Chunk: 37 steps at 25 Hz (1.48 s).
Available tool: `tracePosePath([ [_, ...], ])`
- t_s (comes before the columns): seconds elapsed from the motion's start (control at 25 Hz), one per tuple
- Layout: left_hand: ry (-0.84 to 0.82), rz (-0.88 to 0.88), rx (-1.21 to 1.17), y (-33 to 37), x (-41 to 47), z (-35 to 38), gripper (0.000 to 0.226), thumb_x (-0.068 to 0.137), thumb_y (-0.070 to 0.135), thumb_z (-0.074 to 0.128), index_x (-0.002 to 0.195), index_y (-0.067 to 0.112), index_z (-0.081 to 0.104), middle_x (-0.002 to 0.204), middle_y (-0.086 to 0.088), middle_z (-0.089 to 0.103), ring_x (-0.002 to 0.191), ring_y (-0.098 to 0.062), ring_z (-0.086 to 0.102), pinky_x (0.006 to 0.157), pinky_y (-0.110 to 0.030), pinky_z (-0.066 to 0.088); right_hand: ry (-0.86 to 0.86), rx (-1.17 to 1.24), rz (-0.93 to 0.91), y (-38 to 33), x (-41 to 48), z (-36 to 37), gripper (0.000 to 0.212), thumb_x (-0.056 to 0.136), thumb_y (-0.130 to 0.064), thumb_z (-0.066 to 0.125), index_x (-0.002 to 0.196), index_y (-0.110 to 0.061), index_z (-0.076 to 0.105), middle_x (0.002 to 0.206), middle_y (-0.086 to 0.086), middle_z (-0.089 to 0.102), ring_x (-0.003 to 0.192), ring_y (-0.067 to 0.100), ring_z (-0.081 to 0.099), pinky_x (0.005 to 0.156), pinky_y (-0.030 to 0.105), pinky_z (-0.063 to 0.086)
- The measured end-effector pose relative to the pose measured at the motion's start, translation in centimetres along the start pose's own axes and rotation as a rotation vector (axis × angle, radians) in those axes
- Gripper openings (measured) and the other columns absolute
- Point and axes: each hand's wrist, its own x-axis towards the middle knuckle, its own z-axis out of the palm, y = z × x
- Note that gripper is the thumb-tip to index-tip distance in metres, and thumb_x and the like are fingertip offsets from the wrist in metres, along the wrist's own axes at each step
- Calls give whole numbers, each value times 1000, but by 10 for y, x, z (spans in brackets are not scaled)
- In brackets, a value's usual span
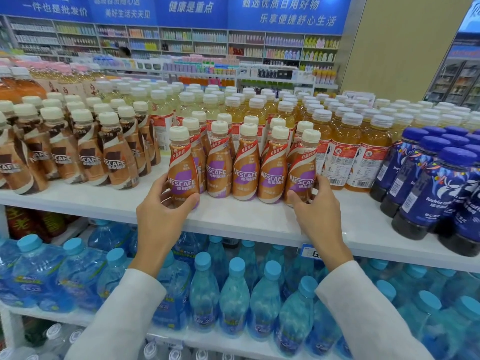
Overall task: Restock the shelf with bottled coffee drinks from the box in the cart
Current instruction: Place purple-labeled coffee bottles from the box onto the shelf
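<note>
- Now aligning the row [245,175]: left hand [163,211] fingers clamp its nine-o'clock bottle [183,175], right hand [315,211] its three-o'clock bottle [301,178].
- Next, likely: release both, then fetch more.

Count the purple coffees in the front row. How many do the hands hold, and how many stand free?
Held coffees: 2, one in the left hand, one in the right hand
Free coffees: 3
Total: 5
</note>
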Motion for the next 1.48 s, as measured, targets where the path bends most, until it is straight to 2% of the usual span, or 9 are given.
tracePosePath([
  [0.28, -7, -2, -3, 1, -1, 1, 70, 81, 35, 81, 143, 28, 48, 121, 12, 60, 105, -8, 62, 78, -10, 47, 14, -45, -8, 2, 0, 5, 72, 92, -38, 71, 152, -26, 33, 153, -2, 48, 135, 21, 52, 112, 44, 46],
  [0.56, -9, 11, 51, -4, 0, 4, 67, 83, 38, 78, 142, 26, 49, 125, 10, 62, 107, -7, 60, 78, -7, 43, 9, -73, -3, 4, -2, 7, 71, 93, -37, 70, 153, -26, 34, 151, -2, 48, 135, 21, 51, 112, 43, 45],
  [0.68, -24, 14, 73, -10, -3, 3, 64, 85, 38, 77, 142, 25, 50, 129, 8, 62, 111, -7, 59, 85, -12, 45, 26, -89, -23, 7, -16, 6, 63, 94, -37, 68, 149, -25, 41, 145, -3, 54, 127, 20, 55, 109, 44, 48],
  [0.88, -5, 2, -12, -19, -36, -13, 56, 92, 30, 70, 145, 25, 51, 140, 9, 58, 125, -6, 56, 104, -27, 46, 57, -57, -48, 3, -73, -9, 51, 98, -34, 65, 145, -23, 50, 141, -11, 55, 118, 5, 54, 105, 28, 46],
  [1.0, -37, -58, -75, -19, -68, -36, 50, 95, 32, 66, 143, 31, 53, 140, 10, 56, 125, -8, 56, 103, -28, 47, 53, -11, -65, 0, -123, -21, 46, 98, -37, 64, 141, -26, 56, 135, -15, 59, 121, 3, 55, 106, 29, 46],
  [1.2, -38, -171, -95, -26, -137, -75, 42, 95, 36, 64, 136, 34, 59, 132, 9, 62, 117, -12, 60, 102, -36, 48, -32, 104, 13, 10, -206, -31, 41, 94, -39, 66, 135, -34, 61, 133, -21, 60, 122, 0, 55, 105, 21, 43],
  [1.28, -44, -255, -116, -35, -172, -90, 38, 94, 32, 64, 132, 33, 62, 128, 7, 64, 113, -10, 62, 95, -31, 48, -75, 161, 66, 24, -240, -31, 40, 93, -40, 67, 132, -34, 63, 132, -21, 62, 123, -2, 56, 109, 28, 45],
  [1.4, -66, -328, -109, -49, -228, -116, 30, 94, 25, 66, 124, 30, 67, 120, 2, 68, 99, 13, 61, 84, -21, 47, -162, 212, 194, 47, -294, -28, 35, 92, -39, 69, 127, -40, 64, 129, -23, 63, 120, 0, 58, 109, 34, 46],
  [1.48, -35, -374, -133, -61, -260, -139, 26, 94, 15, 66, 119, 22, 70, 115, -1, 72, 93, 16, 62, 79, -9, 48, -195, 264, 254, 61, -331, -21, 30, 91, -34, 72, 120, -39, 67, 125, -18, 68, 117, 5, 62, 106, 34, 48],
])
